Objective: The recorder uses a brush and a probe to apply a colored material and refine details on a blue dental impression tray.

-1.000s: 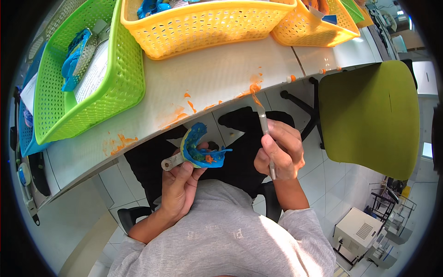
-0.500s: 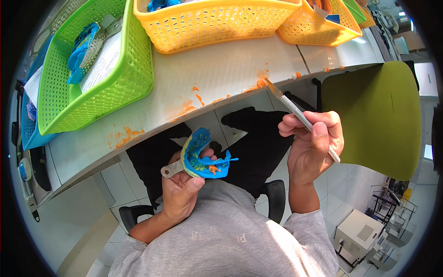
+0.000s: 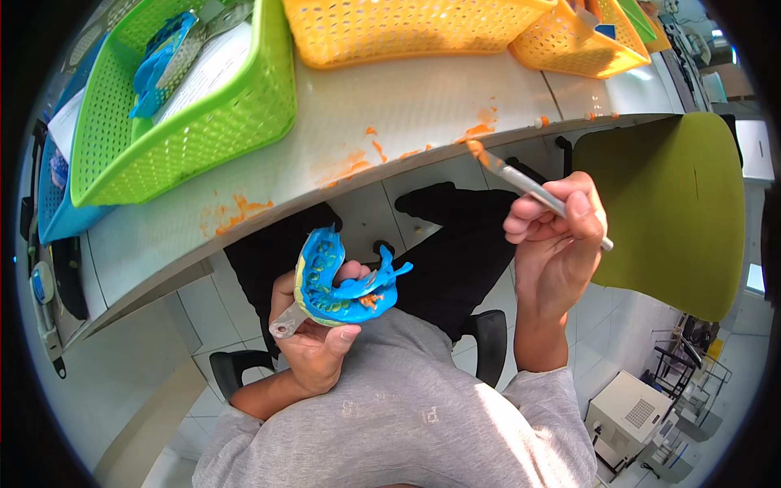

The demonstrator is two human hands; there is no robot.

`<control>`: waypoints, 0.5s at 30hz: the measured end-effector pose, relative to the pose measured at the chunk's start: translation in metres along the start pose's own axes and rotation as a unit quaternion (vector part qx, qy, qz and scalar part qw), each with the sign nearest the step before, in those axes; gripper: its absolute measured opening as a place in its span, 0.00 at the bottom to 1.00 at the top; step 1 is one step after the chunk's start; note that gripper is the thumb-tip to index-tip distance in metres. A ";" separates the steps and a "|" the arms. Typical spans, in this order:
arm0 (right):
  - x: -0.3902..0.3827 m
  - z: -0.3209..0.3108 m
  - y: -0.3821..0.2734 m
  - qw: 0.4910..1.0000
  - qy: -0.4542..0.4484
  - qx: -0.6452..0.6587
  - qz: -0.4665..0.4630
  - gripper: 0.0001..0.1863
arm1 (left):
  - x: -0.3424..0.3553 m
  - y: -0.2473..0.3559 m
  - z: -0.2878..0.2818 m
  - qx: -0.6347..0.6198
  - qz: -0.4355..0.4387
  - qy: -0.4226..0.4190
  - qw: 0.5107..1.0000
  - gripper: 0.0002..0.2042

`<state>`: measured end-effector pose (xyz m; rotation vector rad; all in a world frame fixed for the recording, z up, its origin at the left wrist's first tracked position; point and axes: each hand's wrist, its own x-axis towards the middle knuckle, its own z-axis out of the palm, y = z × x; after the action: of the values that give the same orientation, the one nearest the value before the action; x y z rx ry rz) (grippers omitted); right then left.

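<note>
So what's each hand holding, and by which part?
Left hand grips the blue dental tray near its metal handle; right hand pinches the spatula along its handle.

The curved blue tray (image 3: 346, 285) looks like shiny, smooth plastic with a grey metal handle. The thin silver stick (image 3: 537, 191) is shiny metal. The white counter (image 3: 390, 106) is smooth, smeared with rough orange paste. The green basket (image 3: 195, 142) is holey plastic.

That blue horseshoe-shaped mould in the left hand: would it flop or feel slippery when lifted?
The blue horseshoe-shaped mould probably stays stiff: it keeps its curve though the left hand grips only its base. Thin edge flaps may bend. Orange paste inside looks smeary, perhaps slippery.
</note>
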<state>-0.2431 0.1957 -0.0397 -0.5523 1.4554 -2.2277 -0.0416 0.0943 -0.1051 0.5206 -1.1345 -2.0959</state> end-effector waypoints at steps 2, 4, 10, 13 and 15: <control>0.000 0.000 -0.005 0.999 0.003 0.039 -0.008 0.17 | 0.003 0.002 0.003 -0.003 0.042 -0.005 0.999 0.29; -0.006 0.000 -0.013 0.998 -0.010 0.045 -0.039 0.20 | 0.009 0.004 0.009 -0.041 0.067 -0.016 0.997 0.29; -0.020 0.003 -0.030 0.985 -0.094 -0.083 -0.116 0.20 | 0.021 0.008 0.013 -0.076 0.062 -0.021 0.995 0.29; -0.029 0.002 -0.032 0.972 -0.119 -0.134 -0.153 0.20 | 0.020 0.009 0.013 -0.091 0.044 -0.035 0.994 0.29; -0.033 0.006 -0.033 0.964 -0.154 -0.134 -0.170 0.18 | 0.020 0.011 0.013 -0.134 -0.013 -0.053 0.989 0.31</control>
<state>-0.2172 0.2212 -0.0104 -1.2636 1.5952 -2.0657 -0.0590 0.0825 -0.0890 0.3010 -0.8866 -2.2761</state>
